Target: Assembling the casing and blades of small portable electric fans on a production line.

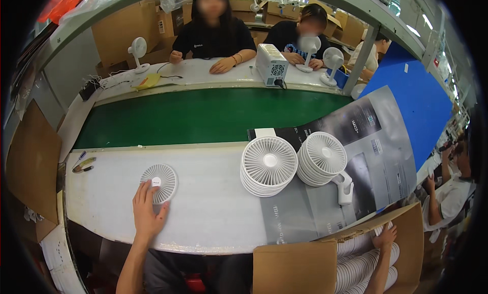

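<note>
A round white fan grille (169,178) lies on the white worktop at the left. My left hand (147,212) rests on its near left part, fingers spread and touching the hub and rim. At the lower right, my right hand (386,238) is inside an open cardboard box (295,266), its fingers curled over the end of a row of white fan grilles (356,266). How many grilles those fingers hold is hidden. Two upright stacks of white fan grilles stand right of centre, the left stack (269,164) and the right stack (325,154).
A white handle-like part (345,188) lies beside the right stack, on a grey printed sheet (386,162). Pliers (84,164) lie at the far left. Beyond a green conveyor belt (203,111), two people sit near small white fans (138,52) and a white metal-cased box (272,65).
</note>
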Action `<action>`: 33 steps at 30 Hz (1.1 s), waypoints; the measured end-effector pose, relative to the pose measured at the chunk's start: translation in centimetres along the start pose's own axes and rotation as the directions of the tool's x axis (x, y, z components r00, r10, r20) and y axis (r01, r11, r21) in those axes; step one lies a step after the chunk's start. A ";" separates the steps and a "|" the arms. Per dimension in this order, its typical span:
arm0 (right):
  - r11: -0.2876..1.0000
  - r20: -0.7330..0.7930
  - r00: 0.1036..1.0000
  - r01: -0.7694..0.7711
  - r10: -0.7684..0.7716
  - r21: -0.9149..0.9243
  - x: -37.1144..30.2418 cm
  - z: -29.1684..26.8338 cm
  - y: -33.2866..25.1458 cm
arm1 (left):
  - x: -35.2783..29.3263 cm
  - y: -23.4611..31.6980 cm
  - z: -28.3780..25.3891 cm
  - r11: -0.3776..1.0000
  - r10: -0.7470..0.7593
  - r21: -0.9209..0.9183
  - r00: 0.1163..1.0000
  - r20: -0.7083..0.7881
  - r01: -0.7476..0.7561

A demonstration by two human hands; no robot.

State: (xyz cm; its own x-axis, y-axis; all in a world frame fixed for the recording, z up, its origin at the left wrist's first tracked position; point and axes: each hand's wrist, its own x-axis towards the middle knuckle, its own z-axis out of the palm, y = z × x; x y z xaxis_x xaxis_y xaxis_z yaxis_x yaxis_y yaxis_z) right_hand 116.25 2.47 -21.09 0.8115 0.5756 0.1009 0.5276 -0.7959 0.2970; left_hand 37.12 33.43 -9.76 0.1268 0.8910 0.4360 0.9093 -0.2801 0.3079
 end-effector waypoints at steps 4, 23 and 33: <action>0.999 -0.024 1.000 -0.013 0.014 0.034 1.7 1.5 1.0 | 0.7 0.1 1.0 1.000 -0.021 0.020 1.000 0.005 0.021; 0.976 0.164 0.986 -0.035 -0.001 0.213 -2.5 -4.1 -3.3 | 0.5 -5.1 -1.4 0.999 0.015 0.043 0.999 -0.035 -0.014; 0.652 0.047 0.974 0.112 -0.221 0.750 -15.1 -13.6 -4.2 | -1.6 -8.3 -5.2 1.000 0.024 -0.010 0.998 -0.065 -0.025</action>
State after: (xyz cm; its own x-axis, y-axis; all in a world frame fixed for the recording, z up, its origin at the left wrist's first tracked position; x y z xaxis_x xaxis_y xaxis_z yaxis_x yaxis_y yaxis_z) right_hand 98.39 -0.32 -10.94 0.6858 0.7277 -0.0117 0.6230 -0.5952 -0.5075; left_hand 27.35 32.49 -8.60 0.1224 0.8589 0.4973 0.9019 -0.3054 0.3054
